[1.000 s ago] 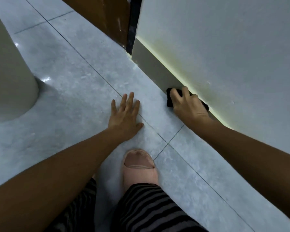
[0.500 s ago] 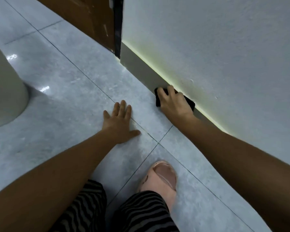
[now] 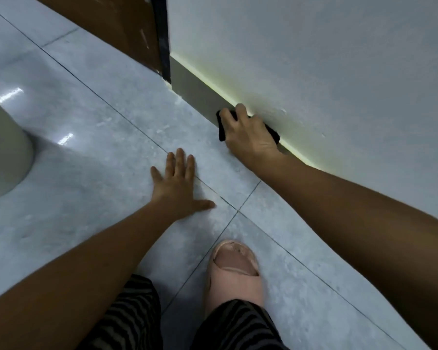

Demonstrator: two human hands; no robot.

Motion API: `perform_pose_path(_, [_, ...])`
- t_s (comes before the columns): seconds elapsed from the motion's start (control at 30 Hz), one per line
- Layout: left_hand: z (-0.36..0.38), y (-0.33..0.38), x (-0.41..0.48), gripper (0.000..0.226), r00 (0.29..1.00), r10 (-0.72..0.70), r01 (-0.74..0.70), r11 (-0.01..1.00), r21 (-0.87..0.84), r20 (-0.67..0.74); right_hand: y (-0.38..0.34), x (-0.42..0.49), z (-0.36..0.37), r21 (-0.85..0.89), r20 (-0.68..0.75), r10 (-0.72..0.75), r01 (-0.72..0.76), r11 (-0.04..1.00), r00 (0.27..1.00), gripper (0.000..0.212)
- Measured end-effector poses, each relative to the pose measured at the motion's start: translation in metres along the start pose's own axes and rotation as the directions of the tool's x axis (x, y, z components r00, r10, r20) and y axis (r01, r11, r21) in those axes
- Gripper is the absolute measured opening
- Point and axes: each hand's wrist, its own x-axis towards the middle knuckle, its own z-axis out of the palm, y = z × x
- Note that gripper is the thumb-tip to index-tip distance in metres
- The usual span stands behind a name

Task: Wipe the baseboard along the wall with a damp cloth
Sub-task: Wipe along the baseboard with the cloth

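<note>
- Two hands in view. The right hand [image 3: 248, 137] reaches out on a nearly straight arm, fingers curled over a black cloth [image 3: 221, 131] and gripping it flat against the baseboard [image 3: 195, 89].
- The left hand [image 3: 180, 188] lies palm down on the floor [image 3: 99, 122], fingers straight and close together, thumb stuck out to the side, holding nothing.
- The floor is pale grey tile with thin dark grout lines, kinda glossy. The wall [image 3: 314, 59] is white, with a yellowish glow along the top of the grey baseboard.
- The cloth sits partway along the baseboard, near its end at a dark door frame [image 3: 162, 34]. A brown door [image 3: 116, 26] is beyond that.
- A pink slipper [image 3: 235, 276] and striped trousers [image 3: 238, 327] sit low in the shot, just behind the left hand.
- Some pale rounded thing [image 3: 3, 152] stands off to the left, well apart from both hands, with bare tile in between.
</note>
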Motion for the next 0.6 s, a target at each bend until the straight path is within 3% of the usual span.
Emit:
perform_pose_path(0.17, [0.003, 0.002, -0.006, 0.123, 1.000, 0.016, -0.016, 1.000, 0.022, 0.005, -0.004, -0.036, 0.021, -0.024, 0.091, -0.067, 0.069, 0.997, 0.994, 0.024])
perform_pose_path(0.23, [0.001, 0.001, -0.006, 0.123, 1.000, 0.014, -0.014, 0.999, 0.034, 0.006, -0.002, -0.066, 0.036, 0.012, 0.132, -0.071, 0.070, 0.998, 0.989, 0.040])
perform_pose_path(0.33, [-0.003, -0.007, -0.003, 0.123, 1.000, 0.023, -0.023, 0.999, 0.027, 0.017, 0.010, -0.093, 0.042, -0.129, 0.110, -0.090, 0.104, 0.986, 0.990, 0.063])
perform_pose_path(0.4, [-0.004, -0.007, -0.004, 0.124, 0.998, 0.043, -0.044, 0.999, 0.014, 0.036, 0.018, -0.085, 0.033, -0.142, 0.079, -0.082, 0.092, 0.986, 0.993, 0.051])
perform_pose_path(0.53, [-0.003, -0.008, -0.003, 0.125, 0.998, 0.055, -0.055, 0.999, 0.001, 0.031, 0.011, -0.012, 0.004, -0.004, -0.018, -0.057, 0.057, 0.998, 0.998, 0.027])
perform_pose_path(0.6, [-0.002, -0.008, -0.003, 0.124, 0.998, 0.056, -0.056, 0.998, -0.015, 0.032, 0.001, 0.023, -0.009, -0.008, -0.070, -0.108, 0.108, 0.994, 0.992, 0.028])
